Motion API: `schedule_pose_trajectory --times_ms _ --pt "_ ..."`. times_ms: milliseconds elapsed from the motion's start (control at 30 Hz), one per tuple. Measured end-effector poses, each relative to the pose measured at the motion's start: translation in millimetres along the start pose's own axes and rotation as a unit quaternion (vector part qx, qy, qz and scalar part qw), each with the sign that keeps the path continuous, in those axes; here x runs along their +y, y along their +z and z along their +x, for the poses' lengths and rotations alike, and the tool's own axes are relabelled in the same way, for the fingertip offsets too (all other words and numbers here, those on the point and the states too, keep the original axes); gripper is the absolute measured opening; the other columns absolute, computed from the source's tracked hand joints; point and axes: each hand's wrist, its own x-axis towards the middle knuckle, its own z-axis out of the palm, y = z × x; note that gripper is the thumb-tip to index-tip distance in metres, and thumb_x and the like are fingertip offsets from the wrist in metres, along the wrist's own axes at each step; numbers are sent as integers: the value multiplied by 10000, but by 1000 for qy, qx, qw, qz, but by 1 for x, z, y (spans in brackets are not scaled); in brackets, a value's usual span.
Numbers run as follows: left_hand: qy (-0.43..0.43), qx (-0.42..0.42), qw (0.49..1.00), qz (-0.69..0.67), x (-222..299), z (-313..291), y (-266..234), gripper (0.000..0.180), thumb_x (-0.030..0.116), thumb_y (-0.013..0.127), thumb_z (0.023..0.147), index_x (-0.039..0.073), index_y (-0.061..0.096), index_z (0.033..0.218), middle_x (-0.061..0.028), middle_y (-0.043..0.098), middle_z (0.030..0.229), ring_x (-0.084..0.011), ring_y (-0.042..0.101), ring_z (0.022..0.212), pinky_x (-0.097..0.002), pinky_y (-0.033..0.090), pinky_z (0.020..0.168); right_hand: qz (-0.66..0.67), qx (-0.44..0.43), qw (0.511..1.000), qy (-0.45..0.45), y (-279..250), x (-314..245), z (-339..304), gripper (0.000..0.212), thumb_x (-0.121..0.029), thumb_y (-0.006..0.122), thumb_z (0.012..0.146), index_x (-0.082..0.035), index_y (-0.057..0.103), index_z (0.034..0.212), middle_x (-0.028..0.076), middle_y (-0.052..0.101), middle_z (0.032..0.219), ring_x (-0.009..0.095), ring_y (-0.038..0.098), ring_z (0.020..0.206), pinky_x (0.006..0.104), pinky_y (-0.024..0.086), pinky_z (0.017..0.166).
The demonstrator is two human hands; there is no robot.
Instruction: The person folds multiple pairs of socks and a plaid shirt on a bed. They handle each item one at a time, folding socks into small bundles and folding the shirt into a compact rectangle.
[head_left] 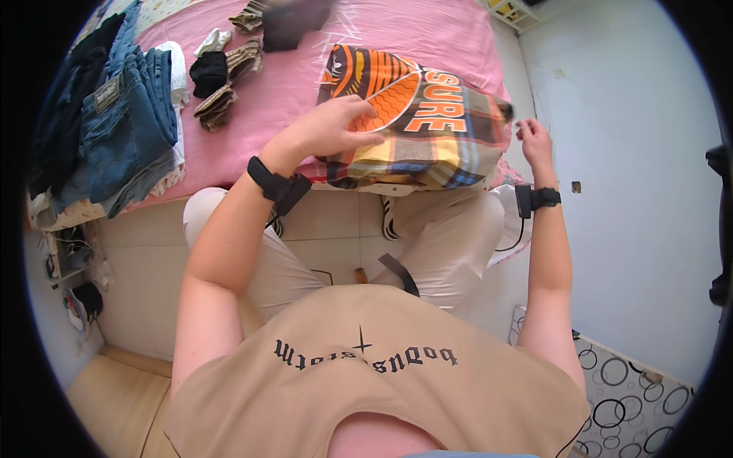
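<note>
Looks down from head height past a tan T-shirt (366, 309) and pale trousers (450, 244) to a bed (393, 189) spread with a pink sheet (237, 145). Shows, at the near edge of the bed and beyond the knees, a folded plaid shirt (431, 126), lying with a dark panel and bold orange print facing up. Includes the left hand (342, 126) over the shirt's left part, thumb and fingers spread well apart, with no grip on the cloth to be seen; cannot tell about light contact. Includes the right hand (532, 139) just beyond the shirt's right end, apart from it, fingers loosely curled; cannot tell from this angle about anything small between the fingertips. Shows a black wristband (269, 179) on the left arm and a matching one on the right (both bulky, with a boxy module attached).

Continues at the bed's left with folded blue jeans (130, 126) beside dark trousers (69, 130). Adds, between jeans and shirt, a loose group of bundled socks: black (208, 73), white and brown-patterned. Shows a dark cloth (294, 27) at the top, blurred. Ends at the right with a pale wall (634, 114).
</note>
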Motion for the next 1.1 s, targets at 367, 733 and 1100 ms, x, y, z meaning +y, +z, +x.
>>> schedule_pose_trajectory --times_ms 367,733,1100 --pt "29 57 984 165 49 -14 54 322 215 783 910 64 719 1187 -193 711 1263 -424 670 1185 -507 542 973 138 2 964 -226 59 9 23 927 -253 865 917 -72 337 1657 167 666 1410 294 732 1130 391 590 967" --pt "37 331 943 19 90 5 -128 265 210 597 1083 43 731 1240 -147 776 971 -237 745 817 -366 574 762 441 -148 850 -246 54 -63 46 476 -10 817 968 -30 681 1424 40 788 1231 143 717 1104 312 568 997" --pt "47 344 922 -170 210 -71 -260 303 294 608 1145 131 736 1368 50 738 1019 -41 711 927 -267 641 831 440 -174 754 -455 -275 -112 -84 633 -215 773 1028 20 518 1558 112 711 1401 194 710 1262 331 572 1083"
